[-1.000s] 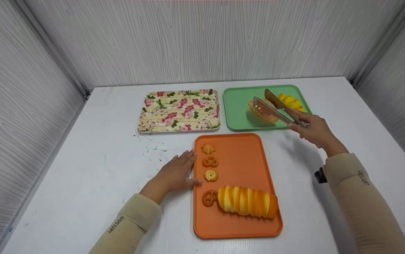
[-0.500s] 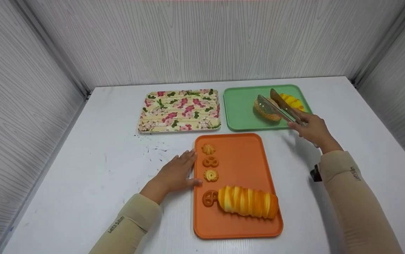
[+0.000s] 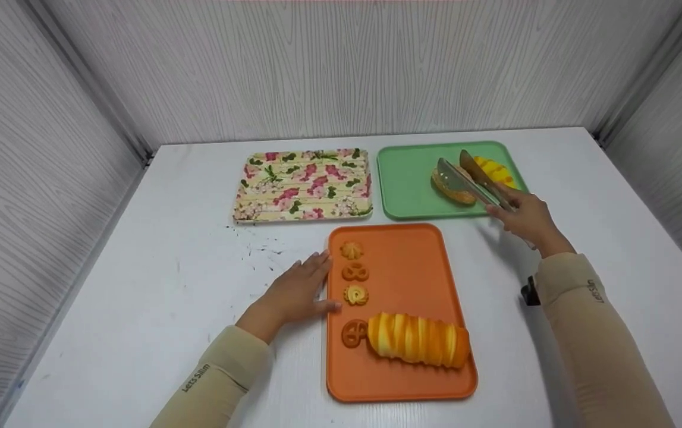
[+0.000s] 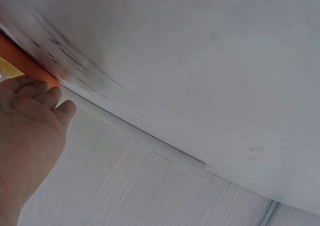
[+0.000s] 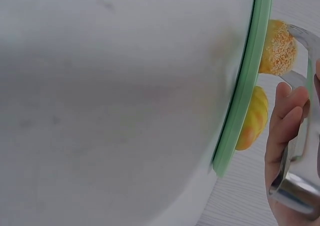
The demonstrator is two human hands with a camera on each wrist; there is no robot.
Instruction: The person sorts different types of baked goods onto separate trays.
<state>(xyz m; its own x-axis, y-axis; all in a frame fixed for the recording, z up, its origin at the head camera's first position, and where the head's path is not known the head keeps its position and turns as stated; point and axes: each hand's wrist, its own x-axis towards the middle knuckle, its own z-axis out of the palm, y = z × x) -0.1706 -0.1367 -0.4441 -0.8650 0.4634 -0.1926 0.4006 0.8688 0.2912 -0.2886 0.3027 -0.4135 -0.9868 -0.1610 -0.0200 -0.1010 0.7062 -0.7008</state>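
In the head view my right hand [image 3: 525, 217] grips metal tongs [image 3: 483, 193] over the green tray [image 3: 406, 205]. The tong blades lie on both sides of a seeded bun [image 3: 464, 198], which sits low at the tray's middle right. The right wrist view shows the bun [image 5: 280, 48] at the tong ends, right by the tray's surface. Just right of it lies a yellow ridged bread [image 3: 498, 171], partly hidden by the tongs. My left hand [image 3: 296, 291] rests flat along the left edge of the orange tray [image 3: 406, 261], its fingers straight and thumb over the rim.
On the orange tray, several small biscuits [image 3: 355, 295] line the left side, and a long ridged loaf [image 3: 418, 340] lies across its lower part. A floral tray [image 3: 305, 187] stands at the back left. White walls [image 3: 341, 71] enclose the table [image 3: 168, 285].
The right hand has brought the tongs and bun slightly right and down onto the green tray; the shadow gap beneath the bun has closed. My left hand stays in place.
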